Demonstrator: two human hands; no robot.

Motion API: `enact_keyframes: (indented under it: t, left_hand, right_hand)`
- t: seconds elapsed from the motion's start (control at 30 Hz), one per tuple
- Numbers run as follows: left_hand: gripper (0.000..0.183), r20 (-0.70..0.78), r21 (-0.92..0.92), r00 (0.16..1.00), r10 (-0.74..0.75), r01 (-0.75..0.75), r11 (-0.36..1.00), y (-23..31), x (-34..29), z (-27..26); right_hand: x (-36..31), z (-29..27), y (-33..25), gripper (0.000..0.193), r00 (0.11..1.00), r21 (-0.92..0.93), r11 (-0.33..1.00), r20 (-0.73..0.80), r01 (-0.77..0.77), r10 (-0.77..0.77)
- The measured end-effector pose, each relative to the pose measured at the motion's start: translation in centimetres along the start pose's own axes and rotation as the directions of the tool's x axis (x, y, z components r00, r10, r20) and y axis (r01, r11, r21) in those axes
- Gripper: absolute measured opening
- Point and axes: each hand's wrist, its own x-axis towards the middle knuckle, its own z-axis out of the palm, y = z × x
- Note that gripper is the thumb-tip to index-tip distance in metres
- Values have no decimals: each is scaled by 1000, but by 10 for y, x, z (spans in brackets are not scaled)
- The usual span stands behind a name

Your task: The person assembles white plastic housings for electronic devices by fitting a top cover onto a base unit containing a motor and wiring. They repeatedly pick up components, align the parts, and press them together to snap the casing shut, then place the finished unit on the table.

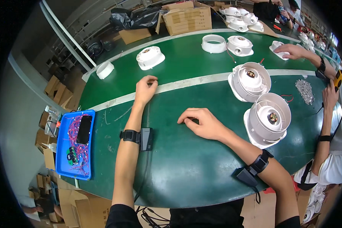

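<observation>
My left hand [146,90] rests at the pale strip across the green table, its fingers curled in, with nothing seen in it. Beyond it stands a white round plastic housing [150,58] on a flat base, apart from the hand. My right hand [201,122] lies over the middle of the table, fingers bent loosely toward the thumb and nothing between them. To its right are two larger white housings, one nearer [269,119] and one farther [250,81], each with a round metallic part at its centre. Both my wrists wear black straps with small boxes.
At the left edge sits a blue tray [90,167] with red-purple wires, a black phone-like slab and green circuit boards. White rings [105,70] and another housing [240,45] stand at the back. On the right, a co-worker's hand [290,50] touches a white part near a metal screw pile [304,92].
</observation>
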Motion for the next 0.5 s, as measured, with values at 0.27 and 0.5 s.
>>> enact_keyframes:
  t: [0.27,0.5]
  left_hand:
    - [20,105,79,994,21,-29,996,14,2,-7]
    - [16,175,47,979,105,-115,992,10,4,2]
  right_hand:
    - [1,2,0,18,999,-28,999,-7,46,-46]
    - [-1,0,1,13,998,-19,999,-37,41,-42]
